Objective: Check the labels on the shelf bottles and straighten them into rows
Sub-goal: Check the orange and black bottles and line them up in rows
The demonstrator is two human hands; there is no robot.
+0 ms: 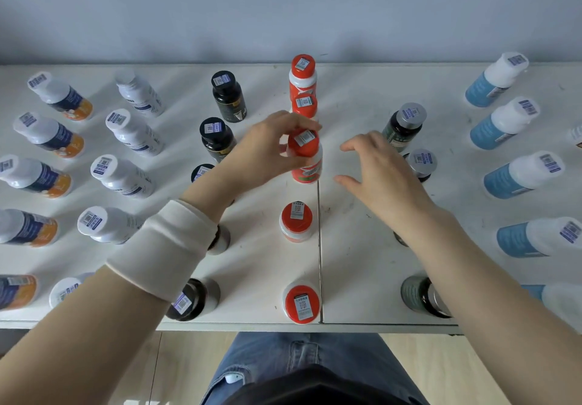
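Observation:
Bottles stand in columns on a white shelf (346,247). In the middle column of red-capped bottles, my left hand (267,149) grips the third one back, a red-capped bottle (307,159) with a white and red label, by its cap and neck. It stands upright, at or just above the shelf. My right hand (381,175) hovers open just right of it, fingers spread, touching nothing. More red-capped bottles stand behind (303,74) and in front (296,220), (302,302). A white cuff covers my left wrist.
Navy-and-orange bottles (50,135) and white bottles (132,132) fill the left columns. Black bottles (226,94) stand left of centre, dark green grey-capped ones (406,124) right of centre, blue-labelled white ones (504,123) far right. A wall rises behind; the shelf's front edge is near my legs.

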